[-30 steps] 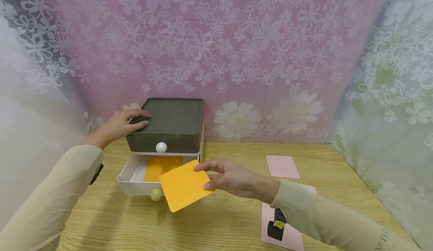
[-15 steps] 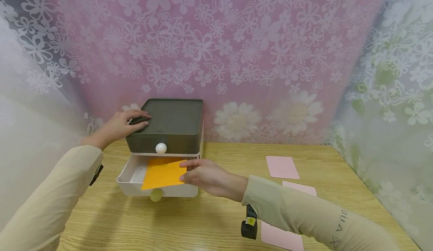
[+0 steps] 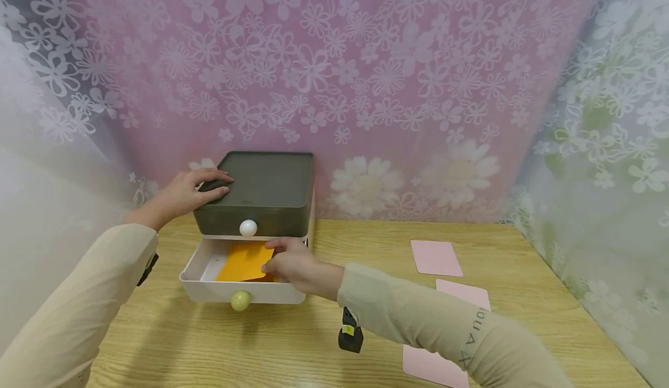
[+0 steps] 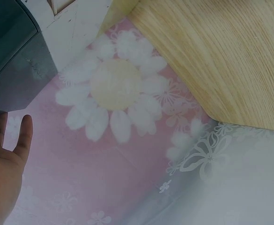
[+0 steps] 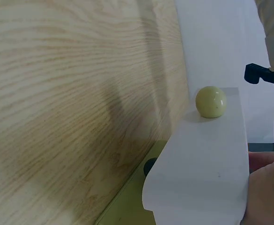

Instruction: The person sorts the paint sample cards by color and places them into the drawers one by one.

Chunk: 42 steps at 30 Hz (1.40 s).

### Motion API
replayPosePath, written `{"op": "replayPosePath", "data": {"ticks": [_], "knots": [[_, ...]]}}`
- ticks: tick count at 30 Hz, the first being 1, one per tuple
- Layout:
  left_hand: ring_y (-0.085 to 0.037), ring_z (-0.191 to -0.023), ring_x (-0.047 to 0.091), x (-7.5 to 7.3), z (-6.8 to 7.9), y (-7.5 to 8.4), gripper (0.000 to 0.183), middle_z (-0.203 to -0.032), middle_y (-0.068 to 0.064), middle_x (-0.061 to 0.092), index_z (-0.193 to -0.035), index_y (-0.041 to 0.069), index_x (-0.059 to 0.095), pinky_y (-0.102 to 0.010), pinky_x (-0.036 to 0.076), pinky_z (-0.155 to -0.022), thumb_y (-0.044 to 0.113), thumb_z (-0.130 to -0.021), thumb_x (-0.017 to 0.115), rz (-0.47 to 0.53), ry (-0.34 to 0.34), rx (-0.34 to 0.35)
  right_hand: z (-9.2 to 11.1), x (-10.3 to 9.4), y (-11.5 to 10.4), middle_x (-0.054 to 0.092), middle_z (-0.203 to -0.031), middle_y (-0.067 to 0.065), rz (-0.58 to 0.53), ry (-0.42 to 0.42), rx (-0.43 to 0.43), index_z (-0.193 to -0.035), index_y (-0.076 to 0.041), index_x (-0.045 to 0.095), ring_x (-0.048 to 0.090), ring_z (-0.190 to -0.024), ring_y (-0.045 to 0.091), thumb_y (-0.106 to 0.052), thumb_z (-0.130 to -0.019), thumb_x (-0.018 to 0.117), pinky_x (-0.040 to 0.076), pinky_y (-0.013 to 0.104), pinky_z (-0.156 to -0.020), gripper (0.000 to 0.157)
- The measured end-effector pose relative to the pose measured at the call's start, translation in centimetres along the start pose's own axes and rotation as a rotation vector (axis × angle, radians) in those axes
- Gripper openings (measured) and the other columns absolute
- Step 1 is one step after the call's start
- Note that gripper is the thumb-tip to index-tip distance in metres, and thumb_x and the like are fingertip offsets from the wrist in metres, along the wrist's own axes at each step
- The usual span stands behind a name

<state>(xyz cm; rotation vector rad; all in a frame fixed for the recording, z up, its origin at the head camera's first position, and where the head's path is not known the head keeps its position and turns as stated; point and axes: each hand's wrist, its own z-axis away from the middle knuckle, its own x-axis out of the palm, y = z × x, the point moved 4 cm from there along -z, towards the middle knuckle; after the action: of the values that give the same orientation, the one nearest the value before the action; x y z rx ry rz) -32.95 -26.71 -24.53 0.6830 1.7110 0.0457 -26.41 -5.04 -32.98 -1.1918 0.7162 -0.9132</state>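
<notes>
A small drawer unit with a dark grey top (image 3: 266,179) stands at the left of the table. Its white lower drawer (image 3: 204,292) is pulled out, with a yellow-green round knob (image 3: 240,301) in front. My right hand (image 3: 298,266) reaches over the drawer's right side and pinches an orange card (image 3: 243,262) inside it. Another bit of orange shows beneath that card, mostly hidden. My left hand (image 3: 183,193) rests on the unit's upper left edge; in the left wrist view its fingers (image 4: 24,136) look fairly straight against the dark casing. The right wrist view shows the drawer front (image 5: 202,164) beside the right hand.
Several pink cards, one at the back (image 3: 436,258), lie on the wooden table (image 3: 366,248) at right, partly covered by the right sleeve. A white knob (image 3: 248,227) marks the closed upper drawer. Flowered curtains (image 3: 366,86) hang behind and beside the table.
My right hand has moved left with the orange card, from in front of the drawer's right side down into the drawer. The left hand has stayed in place.
</notes>
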Motion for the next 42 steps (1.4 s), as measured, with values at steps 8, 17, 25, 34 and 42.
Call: {"op": "replayPosePath", "data": {"ticks": [8, 17, 25, 34, 42], "knots": [[-0.038, -0.128, 0.037, 0.0, 0.0, 0.0, 0.037, -0.134, -0.016, 0.049, -0.122, 0.012, 0.058, -0.058, 0.028, -0.103, 0.033, -0.091, 0.055, 0.003, -0.004, -0.009, -0.8, 0.4, 0.1, 0.048, -0.117, 0.012, 0.073, -0.025, 0.008, -0.125, 0.000, 0.048, 0.052, -0.076, 0.015, 0.012, -0.080, 0.060, 0.052, 0.029, -0.080, 0.049], [-0.039, -0.128, 0.036, 0.0, -0.1, 0.1, 0.038, -0.134, -0.016, 0.048, -0.123, 0.012, 0.058, -0.059, 0.028, -0.102, 0.034, -0.091, 0.055, 0.000, -0.011, -0.010, -0.4, 0.1, -0.2, 0.037, -0.138, 0.016, 0.156, -0.066, 0.034, -0.131, -0.001, 0.044, 0.050, -0.111, 0.022, 0.007, -0.081, 0.061, 0.047, 0.037, -0.093, 0.053], [-0.038, -0.129, 0.036, -0.1, 0.0, 0.2, 0.038, -0.134, -0.016, 0.048, -0.123, 0.012, 0.058, -0.058, 0.028, -0.103, 0.033, -0.092, 0.054, -0.004, -0.011, -0.005, 0.0, -0.3, -0.4, 0.031, -0.143, 0.019, 0.150, -0.042, 0.052, -0.134, 0.002, 0.040, 0.042, -0.126, 0.031, 0.007, -0.081, 0.060, 0.041, 0.042, -0.100, 0.056], [-0.038, -0.127, 0.038, 0.0, 0.0, 0.0, 0.037, -0.133, -0.017, 0.049, -0.122, 0.011, 0.059, -0.058, 0.029, -0.102, 0.032, -0.091, 0.055, -0.007, 0.004, -0.001, 1.0, -0.7, -1.1, 0.039, -0.136, 0.021, 0.000, -0.038, 0.010, -0.128, 0.007, 0.043, 0.047, -0.121, 0.035, 0.003, -0.087, 0.054, 0.037, 0.044, -0.104, 0.043], [-0.037, -0.125, 0.040, 0.0, -0.1, 0.0, 0.036, -0.132, -0.015, 0.050, -0.121, 0.013, 0.060, -0.057, 0.029, -0.102, 0.033, -0.091, 0.055, -0.007, 0.017, -0.007, 3.8, 0.1, -1.9, 0.058, -0.117, 0.023, -0.271, -0.196, -0.045, -0.115, 0.011, 0.052, 0.061, -0.105, 0.027, -0.005, -0.093, 0.049, 0.047, 0.033, -0.094, 0.028]]}}
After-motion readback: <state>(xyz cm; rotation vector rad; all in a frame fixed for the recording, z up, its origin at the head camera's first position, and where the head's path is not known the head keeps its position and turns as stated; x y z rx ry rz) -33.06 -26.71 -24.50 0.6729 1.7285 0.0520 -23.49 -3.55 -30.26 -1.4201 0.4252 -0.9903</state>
